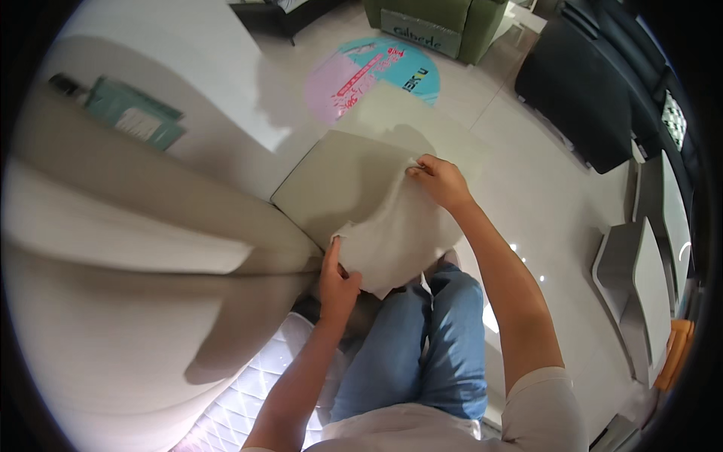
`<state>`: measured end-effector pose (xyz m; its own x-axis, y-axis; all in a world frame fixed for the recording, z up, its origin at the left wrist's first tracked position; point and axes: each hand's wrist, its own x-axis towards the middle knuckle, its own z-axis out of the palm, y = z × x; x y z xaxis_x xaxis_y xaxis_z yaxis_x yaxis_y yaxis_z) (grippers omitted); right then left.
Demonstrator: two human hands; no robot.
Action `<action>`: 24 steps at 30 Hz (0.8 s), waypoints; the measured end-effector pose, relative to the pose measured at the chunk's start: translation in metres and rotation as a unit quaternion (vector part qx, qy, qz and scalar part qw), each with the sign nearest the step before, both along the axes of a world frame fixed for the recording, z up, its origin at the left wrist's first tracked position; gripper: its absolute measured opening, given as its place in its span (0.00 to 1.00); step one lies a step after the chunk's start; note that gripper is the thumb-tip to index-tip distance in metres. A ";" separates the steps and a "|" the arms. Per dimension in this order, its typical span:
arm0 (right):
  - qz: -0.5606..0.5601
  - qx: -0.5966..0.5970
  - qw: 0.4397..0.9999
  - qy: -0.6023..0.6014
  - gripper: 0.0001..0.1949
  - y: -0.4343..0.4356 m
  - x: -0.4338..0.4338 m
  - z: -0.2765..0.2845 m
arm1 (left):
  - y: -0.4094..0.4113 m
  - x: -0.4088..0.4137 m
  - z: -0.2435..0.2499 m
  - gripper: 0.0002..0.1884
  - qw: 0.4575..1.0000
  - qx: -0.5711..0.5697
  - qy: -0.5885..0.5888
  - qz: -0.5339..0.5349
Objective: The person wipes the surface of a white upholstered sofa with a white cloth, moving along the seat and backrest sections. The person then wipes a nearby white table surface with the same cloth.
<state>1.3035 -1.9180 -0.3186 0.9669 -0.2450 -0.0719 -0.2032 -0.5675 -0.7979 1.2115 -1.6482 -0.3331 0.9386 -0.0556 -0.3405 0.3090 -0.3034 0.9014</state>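
Observation:
A thin off-white cloth (395,243) hangs between my two hands in front of my knees. My left hand (339,285) grips its near left corner, fingertips at the edge. My right hand (443,178) pinches the far corner between thumb and fingers. Below and beyond the cloth is the flat cream top (333,169) of a low cabinet-like piece, partly hidden by the cloth and shaded by my arms. Whether the cloth touches this top I cannot tell.
Beige padded upholstery (141,299) rises on the left, with a green packet (138,113) beyond it. A quilted mattress (254,384) lies below. A round floor sticker (373,73), a green armchair (435,25), a black sofa (576,90) and a grey cabinet (635,288) stand farther off.

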 end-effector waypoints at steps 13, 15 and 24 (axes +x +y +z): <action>0.115 -0.063 0.980 0.147 0.12 -0.009 0.050 -0.047 | -0.032 0.027 -0.047 0.38 0.939 0.188 0.031 0.287; 0.134 -0.120 0.983 0.026 0.12 -0.001 0.049 -0.055 | -0.031 0.031 -0.067 0.36 0.905 0.258 0.080 0.330; 0.054 -0.062 0.997 0.008 0.13 -0.006 0.009 -0.066 | -0.061 0.061 -0.049 0.26 0.873 0.314 0.186 0.322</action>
<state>1.3126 -1.9238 -0.3849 0.9870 -0.1472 -0.0641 -0.1481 -0.6810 -0.7171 1.2725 -1.7095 -0.3817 0.5247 0.7508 -0.4013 0.8338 -0.3580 0.4203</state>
